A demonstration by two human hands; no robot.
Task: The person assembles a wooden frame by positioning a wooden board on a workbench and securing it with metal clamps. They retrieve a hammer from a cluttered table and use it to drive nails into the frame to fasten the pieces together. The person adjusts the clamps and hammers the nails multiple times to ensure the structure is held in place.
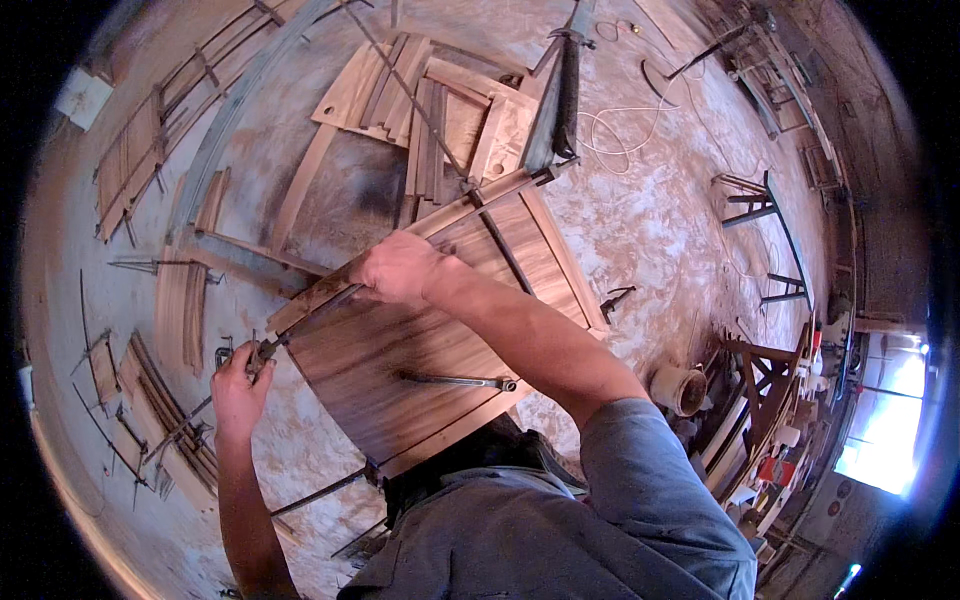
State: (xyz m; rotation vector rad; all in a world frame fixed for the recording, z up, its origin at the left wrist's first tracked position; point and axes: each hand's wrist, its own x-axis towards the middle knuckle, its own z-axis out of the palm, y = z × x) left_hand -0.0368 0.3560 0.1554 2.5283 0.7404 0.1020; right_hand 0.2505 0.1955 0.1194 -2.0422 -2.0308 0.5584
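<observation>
In front of me lies a framed wooden panel [370,345] with brown grain. My left hand [238,392] is closed round the dark end of a bar clamp [266,349] at the panel's left corner. My right hand [405,268] is closed in a fist at the panel's far rail [310,302], over the line of the clamp's bar. What its fingers hold is hidden. Another bar clamp [508,252] crosses the panel to the right of this hand. A metal wrench [460,382] rests on the panel near my body.
Beyond the panel are stacked wooden boards [385,95] and a dark metal stand [568,95]. More boards [182,315] and clamps lie at left. On the right are a bucket [678,388], a trestle [775,240], a cable [640,140] and a cluttered rack [745,430].
</observation>
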